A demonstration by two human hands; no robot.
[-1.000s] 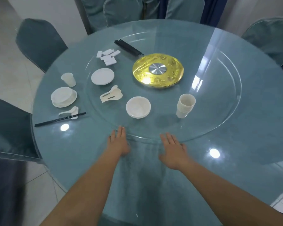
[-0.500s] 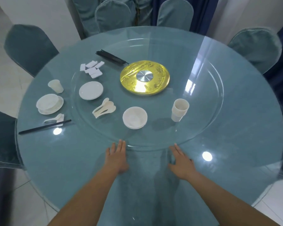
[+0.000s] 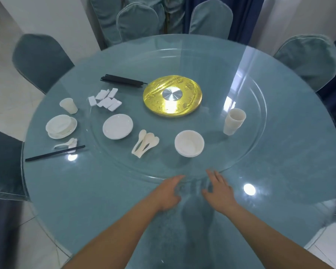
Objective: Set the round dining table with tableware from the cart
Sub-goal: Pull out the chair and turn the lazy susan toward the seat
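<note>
Turntable swung round, hands drawn together at its near rim

The glass turntable (image 3: 246, 148) on the counter (image 3: 299, 181) has turned since a second ago, judging by its load: the stacked cups (image 3: 234, 121) now sit farther right of the right hand (image 3: 218, 189), bowls (image 3: 189, 143) straight ahead, spoons (image 3: 145, 143) and plates (image 3: 117, 126) ahead-left of the left hand (image 3: 168, 193). Both hands, released and holding nothing, have closed in beside each other; whether they touch the rim I cannot tell. One place setting (image 3: 61, 126) lies far left, so the next likely starts here. Bare counter surrounds the hands; its edge is just behind them.
</note>
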